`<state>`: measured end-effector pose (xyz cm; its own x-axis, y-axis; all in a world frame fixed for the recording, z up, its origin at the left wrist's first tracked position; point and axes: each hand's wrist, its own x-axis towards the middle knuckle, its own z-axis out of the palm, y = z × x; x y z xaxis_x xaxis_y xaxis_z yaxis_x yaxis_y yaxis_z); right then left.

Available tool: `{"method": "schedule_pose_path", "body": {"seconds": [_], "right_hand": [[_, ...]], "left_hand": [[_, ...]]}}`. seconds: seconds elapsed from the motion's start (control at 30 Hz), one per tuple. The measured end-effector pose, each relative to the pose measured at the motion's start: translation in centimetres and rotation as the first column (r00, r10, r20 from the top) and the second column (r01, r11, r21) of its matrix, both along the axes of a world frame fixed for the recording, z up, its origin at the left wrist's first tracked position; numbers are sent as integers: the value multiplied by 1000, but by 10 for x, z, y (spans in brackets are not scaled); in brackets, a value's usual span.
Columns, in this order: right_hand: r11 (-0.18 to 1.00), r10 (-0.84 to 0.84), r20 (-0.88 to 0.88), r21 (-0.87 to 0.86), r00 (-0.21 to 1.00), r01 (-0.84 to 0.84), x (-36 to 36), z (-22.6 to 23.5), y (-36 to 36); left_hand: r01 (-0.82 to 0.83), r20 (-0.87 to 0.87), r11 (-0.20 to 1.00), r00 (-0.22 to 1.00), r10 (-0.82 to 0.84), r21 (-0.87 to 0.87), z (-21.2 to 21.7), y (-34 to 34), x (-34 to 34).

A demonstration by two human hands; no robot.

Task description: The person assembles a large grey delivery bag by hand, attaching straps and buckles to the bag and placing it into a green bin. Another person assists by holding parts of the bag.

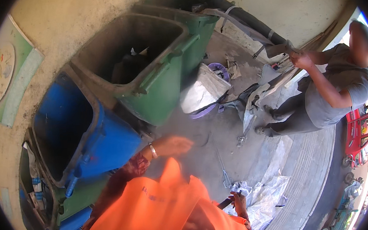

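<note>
My left hand point(172, 145), with a silver bangle at the wrist, reaches out in front of the blue wheeled bin point(116, 136). Its fingers look stretched out and a little blurred, and nothing shows in them. Lower right, beside the orange vest point(144, 215) I wear, my right hand point(240, 203) is closed around a slim black object point(225, 203) whose kind I cannot make out. Close to that hand lie crumpled clear plastic sheets point(266, 200) and thin metal tongs point(224, 172) on the ground.
Green wheeled bins point(158, 91) stand along the wall. A purple tub point(205, 111) with a white sack point(203, 89) sits beyond them. At the right, another person point(332, 84) grips a long pole bundle point(250, 19). Past the curb are a red vehicle point(360, 132) and a green cart point(344, 217).
</note>
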<state>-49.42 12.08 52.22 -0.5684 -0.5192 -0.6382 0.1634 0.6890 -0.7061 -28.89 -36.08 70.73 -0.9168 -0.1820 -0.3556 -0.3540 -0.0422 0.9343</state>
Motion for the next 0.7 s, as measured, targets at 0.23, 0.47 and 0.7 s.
{"method": "schedule_pose_path", "body": {"seconds": [0.23, 0.47, 0.7], "right_hand": [[943, -322, 140, -37, 936, 330, 23, 37, -5], [998, -56, 129, 40, 990, 51, 0, -25, 57], [944, -286, 222, 232, 932, 234, -104, -37, 47]], "left_hand": [[-48, 73, 998, 996, 51, -38, -34, -13, -61], [38, -64, 986, 997, -48, -161, -21, -4, -92], [-60, -55, 987, 997, 53, -150, 119, -135, -42]]}}
